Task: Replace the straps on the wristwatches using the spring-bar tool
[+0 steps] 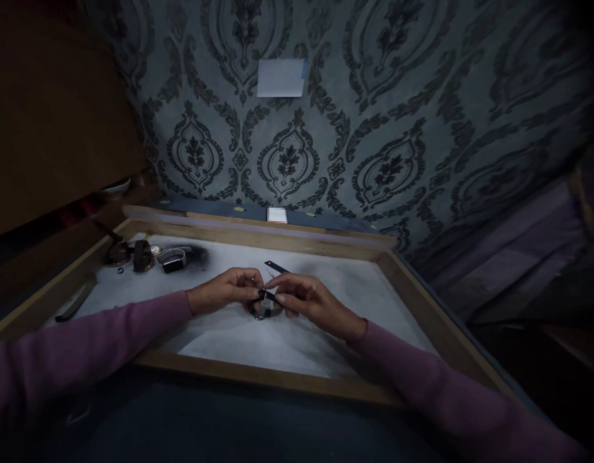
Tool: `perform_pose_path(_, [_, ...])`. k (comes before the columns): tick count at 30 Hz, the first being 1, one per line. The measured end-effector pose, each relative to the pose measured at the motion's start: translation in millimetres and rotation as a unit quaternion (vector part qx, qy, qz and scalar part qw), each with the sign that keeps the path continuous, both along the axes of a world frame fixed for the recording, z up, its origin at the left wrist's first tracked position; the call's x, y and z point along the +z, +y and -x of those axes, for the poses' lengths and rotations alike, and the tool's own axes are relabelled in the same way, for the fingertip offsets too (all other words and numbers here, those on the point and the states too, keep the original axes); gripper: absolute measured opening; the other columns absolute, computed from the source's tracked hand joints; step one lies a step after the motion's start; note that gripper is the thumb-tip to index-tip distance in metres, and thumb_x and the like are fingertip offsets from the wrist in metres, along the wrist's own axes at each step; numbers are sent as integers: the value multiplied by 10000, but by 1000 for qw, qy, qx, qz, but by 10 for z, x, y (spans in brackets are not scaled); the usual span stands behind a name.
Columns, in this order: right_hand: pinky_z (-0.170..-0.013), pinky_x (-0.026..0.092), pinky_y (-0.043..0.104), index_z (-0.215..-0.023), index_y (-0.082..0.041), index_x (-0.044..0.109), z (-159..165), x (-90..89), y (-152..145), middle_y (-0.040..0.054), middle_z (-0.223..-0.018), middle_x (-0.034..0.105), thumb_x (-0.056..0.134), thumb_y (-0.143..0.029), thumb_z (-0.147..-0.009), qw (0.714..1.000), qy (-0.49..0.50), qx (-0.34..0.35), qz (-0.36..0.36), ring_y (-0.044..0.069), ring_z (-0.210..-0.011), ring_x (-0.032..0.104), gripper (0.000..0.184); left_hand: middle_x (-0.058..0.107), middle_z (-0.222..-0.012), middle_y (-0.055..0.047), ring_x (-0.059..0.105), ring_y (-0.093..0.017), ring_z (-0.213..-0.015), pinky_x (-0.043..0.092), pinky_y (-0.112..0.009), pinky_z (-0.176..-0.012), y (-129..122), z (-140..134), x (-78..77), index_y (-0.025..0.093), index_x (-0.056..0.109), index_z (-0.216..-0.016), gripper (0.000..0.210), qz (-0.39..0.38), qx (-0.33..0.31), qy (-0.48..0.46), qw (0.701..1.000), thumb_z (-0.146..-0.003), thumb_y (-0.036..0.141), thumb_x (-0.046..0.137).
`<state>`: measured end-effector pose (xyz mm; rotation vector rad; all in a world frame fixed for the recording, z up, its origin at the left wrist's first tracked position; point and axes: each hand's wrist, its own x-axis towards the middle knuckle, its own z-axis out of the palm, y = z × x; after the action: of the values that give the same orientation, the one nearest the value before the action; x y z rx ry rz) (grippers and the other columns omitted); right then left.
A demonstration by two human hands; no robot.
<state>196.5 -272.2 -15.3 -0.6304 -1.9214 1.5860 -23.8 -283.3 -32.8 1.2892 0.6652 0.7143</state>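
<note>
A wristwatch point(259, 316) with a dark strap hangs between my two hands over the white-lined tray. My left hand point(233, 287) is closed, thumb and fingers pinching one side of the strap. From the other side my right hand point(316, 301) pinches the strap near the same spot, its index fingertip close to the left fingers. The two strap ends seem to meet between my thumbs, but the small detail there is too dark to make out. Just behind my hands a dark flat strip point(275, 266), perhaps a loose strap end or blade, lies on the white lining.
A wooden-framed tray point(277, 378) surrounds the work. At its back left lie a smartwatch point(174, 262), several brown-strapped watches point(143, 256) and a small black ring point(120, 271). A long-handled tool point(77, 299) rests along the left side. Patterned wallpaper point(287, 154) rises behind.
</note>
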Motion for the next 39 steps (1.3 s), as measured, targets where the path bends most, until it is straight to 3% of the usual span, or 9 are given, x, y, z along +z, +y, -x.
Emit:
perform_pose_path(7, [-498,383,215,-875,-162,616,-6,-4,11,7,-704,601,685,-472,-839,1000,-8,-26,-6,93,-539,495,319,657,-831,-44,606,-144,-747,472,-250,-655,-42,-20,56,135,574,-928,341,5,1,-4,1000,-732,329,775])
perform_pose_path(15, [-499,391,213,-871,-164,613,14,54,-33,-16,-657,563,690,-474,-832,999,-14,-34,-5,93,-539,492,322,643,-757,-37,590,-137,-674,461,-242,-593,-66,-74,78,135,568,-869,332,-46,32,41,998,-783,421,713])
perform_pose_path(21, [-485,362,212,-841,-156,628,44,5,-43,-25,-615,554,735,-470,-784,997,-35,-63,-36,94,-532,480,337,587,-753,-7,531,-124,-695,427,-240,-644,-80,-96,129,139,591,-781,246,-113,72,69,989,-768,352,711])
perform_pose_path(28, [-446,355,205,-786,-165,586,20,-28,-28,-25,-571,577,710,-389,-809,994,-64,-68,-58,91,-478,507,257,502,-630,32,425,-89,-582,322,-208,-552,-85,-93,162,141,560,-724,183,-90,105,62,988,-737,286,671])
perform_pose_path(33, [-424,361,201,-839,-167,579,2,-53,-15,8,-607,639,716,-438,-801,997,-57,-47,-11,107,-492,544,306,582,-711,-7,478,-91,-580,353,-208,-537,-82,-72,166,132,577,-801,242,-50,75,25,996,-757,337,697])
perform_pose_path(39, [-483,433,233,-846,-178,567,10,-87,-3,19,-678,651,735,-470,-784,999,-8,-38,18,137,-586,616,342,638,-862,-46,565,-148,-786,447,-268,-727,-74,-61,152,143,607,-856,224,-114,30,60,991,-756,296,736])
